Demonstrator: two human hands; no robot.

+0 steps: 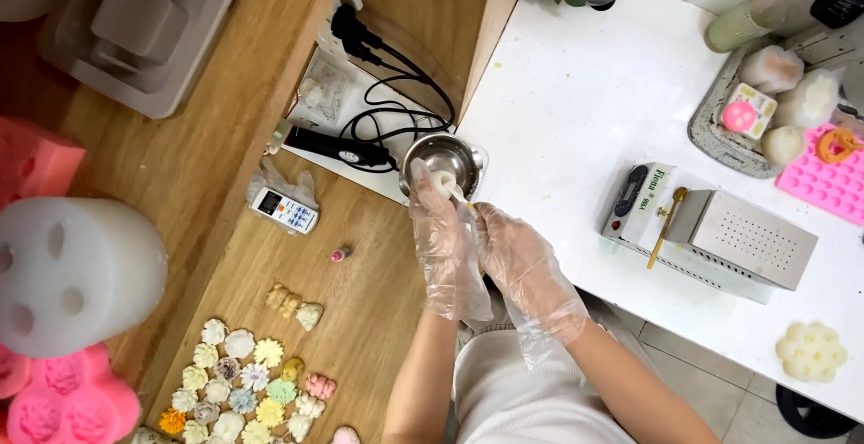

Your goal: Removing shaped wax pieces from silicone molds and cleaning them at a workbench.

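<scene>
Gripping the small steel cup (443, 161) from its left side, the left hand (443, 248) steadies it while the right hand (520, 260) pinches a thin stick (457, 194) angled up-left into it.

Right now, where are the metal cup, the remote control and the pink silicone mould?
metal cup (457, 158): head view, on its inner wall.
remote control (284, 210): head view, on its button face.
pink silicone mould (823, 183): head view, on its dimpled top.

Shiny metal cup (447, 161), clear crinkled plastic gloves, matt wooden bench (378, 300), smooth white table (576, 111)
</scene>
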